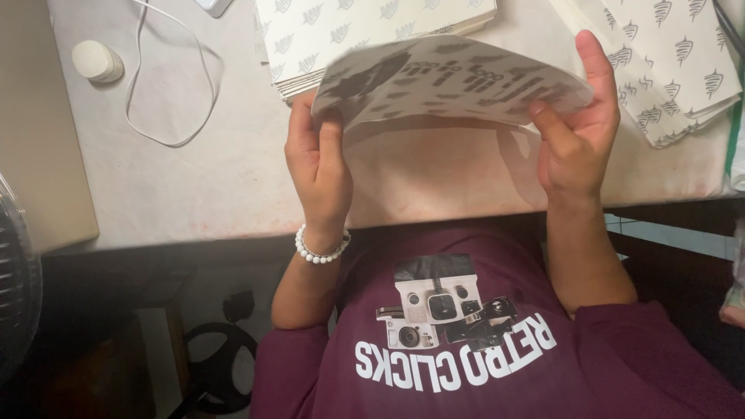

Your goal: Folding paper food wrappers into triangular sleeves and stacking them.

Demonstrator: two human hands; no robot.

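White paper with dark printed marks was the thing in both hands: a printed sheet (458,81), blurred in the picture, held up above the table (233,178) and curved a little along its length. The left hand (317,167) gripped the left edge of the sheet, with the fingers (332,136) closed on the paper from below and the thumb pressed against it. The right hand (578,132) gripped the right edge; its thumb lay on the near side of the sheet and its long fingers (596,66) stood up behind the edge, closed on the paper too. The sheet stretched between the two hands, and its middle part hung free over the table, without touching it as far as I could see.

Just behind the left fingers lay a stack of patterned sheets (365,31), pale with small grey leaf shapes, flat on the table. Beside the right fingers, further to the right, a second patterned pile (675,70) lay at an angle, and it reached to the table edge. Well apart from the left fingers, to the left, a white cable (174,85) made a loop on the table, and a small round cream cap (97,60) stood still further left. A bracelet of white beads (320,250) was around the left wrist, below the fingers. The person wore a dark red shirt (621,365) with a printed picture on the chest.
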